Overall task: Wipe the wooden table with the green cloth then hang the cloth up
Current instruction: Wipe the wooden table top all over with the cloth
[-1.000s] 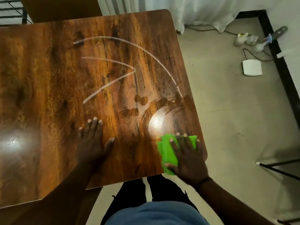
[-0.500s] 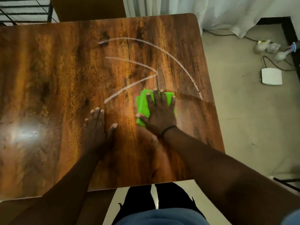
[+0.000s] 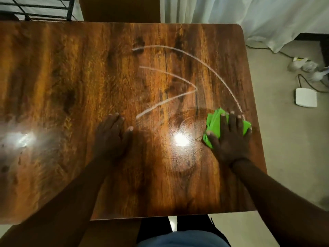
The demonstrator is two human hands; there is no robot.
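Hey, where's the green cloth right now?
In the head view the green cloth lies flat on the wooden table near its right edge, pressed under the right hand, just below the lower end of the long white streak.

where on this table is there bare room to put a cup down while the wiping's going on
The wooden table is bare along its far edge and across the whole left half, left of the left hand. The near strip between the two forearms is also free. It is crowded at the right edge, where the right hand presses the green cloth, just below the white streaks.
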